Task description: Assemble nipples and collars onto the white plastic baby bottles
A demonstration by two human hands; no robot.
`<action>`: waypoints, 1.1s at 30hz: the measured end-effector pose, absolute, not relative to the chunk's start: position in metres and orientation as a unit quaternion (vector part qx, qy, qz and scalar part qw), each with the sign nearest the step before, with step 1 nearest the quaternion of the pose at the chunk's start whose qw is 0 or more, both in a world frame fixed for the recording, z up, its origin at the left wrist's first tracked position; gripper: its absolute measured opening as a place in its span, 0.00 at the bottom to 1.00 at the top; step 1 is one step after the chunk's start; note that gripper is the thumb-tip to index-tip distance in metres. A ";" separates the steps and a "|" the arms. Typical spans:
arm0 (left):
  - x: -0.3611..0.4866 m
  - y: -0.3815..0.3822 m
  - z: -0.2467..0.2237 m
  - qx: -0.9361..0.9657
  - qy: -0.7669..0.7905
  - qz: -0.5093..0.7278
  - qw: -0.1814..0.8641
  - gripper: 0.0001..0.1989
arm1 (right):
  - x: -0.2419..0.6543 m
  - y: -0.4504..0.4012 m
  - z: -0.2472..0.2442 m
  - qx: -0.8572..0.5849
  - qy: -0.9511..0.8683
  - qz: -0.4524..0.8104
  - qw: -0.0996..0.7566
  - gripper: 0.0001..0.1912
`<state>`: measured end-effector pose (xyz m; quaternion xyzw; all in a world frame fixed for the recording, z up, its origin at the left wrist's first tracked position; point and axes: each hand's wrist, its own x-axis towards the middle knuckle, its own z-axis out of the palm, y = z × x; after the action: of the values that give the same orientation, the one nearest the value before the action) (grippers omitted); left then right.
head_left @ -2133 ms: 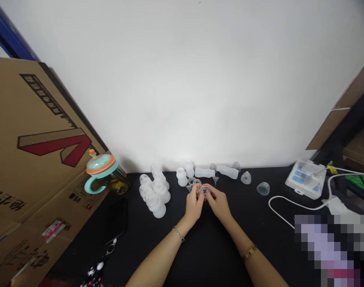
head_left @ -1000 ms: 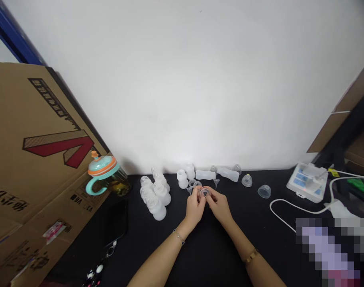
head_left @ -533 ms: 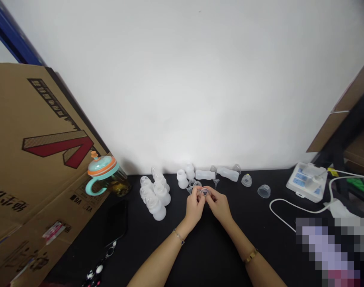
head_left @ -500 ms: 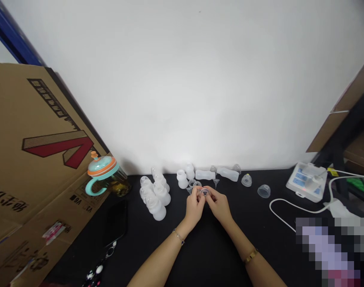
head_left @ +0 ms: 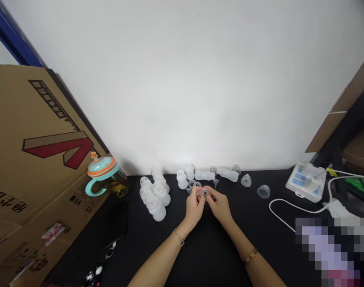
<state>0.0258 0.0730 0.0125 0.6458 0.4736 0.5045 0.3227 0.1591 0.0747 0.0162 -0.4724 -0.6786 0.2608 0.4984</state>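
Observation:
Close together over the black table, my left hand (head_left: 196,201) and my right hand (head_left: 217,202) pinch a small clear ring-shaped part (head_left: 205,192) between their fingertips. Its lower portion is hidden by the fingers. Just beyond my left hand lie clear rings (head_left: 192,183) and a small funnel-shaped piece (head_left: 189,191). Another clear funnel-shaped piece (head_left: 216,183) is behind my right hand. Two white open-necked bottles (head_left: 182,179) stand by the wall, and two frosted soft tubes (head_left: 205,175) lie beside them. Clear domes (head_left: 246,180) sit farther right.
Several small white bottles with clear tops (head_left: 159,211) stand in a group at left. A lidded tea jug (head_left: 108,175), a black phone (head_left: 115,221) and a large cardboard box (head_left: 26,167) are beyond them. At right are a power strip (head_left: 306,181) and a white cable (head_left: 289,204).
Hardly anything differs. Both hands keep hold of the clear part in the same place, and the view has shifted very slightly.

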 end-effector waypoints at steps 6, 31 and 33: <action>0.025 0.071 0.013 0.652 0.471 0.493 0.332 0.11 | 0.157 0.074 0.015 -0.471 -0.672 0.268 0.505 0.14; 0.018 0.075 0.012 0.679 0.491 0.480 0.260 0.14 | 0.160 0.081 0.006 -0.469 -0.637 0.277 0.546 0.20; 0.018 0.076 0.013 0.682 0.493 0.468 0.271 0.14 | 0.161 0.081 0.005 -0.479 -0.638 0.267 0.541 0.20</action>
<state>0.0177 0.0762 0.0133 0.6820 0.4930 0.4675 0.2707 0.1607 0.0813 0.0046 -0.4786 -0.6379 0.2669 0.5411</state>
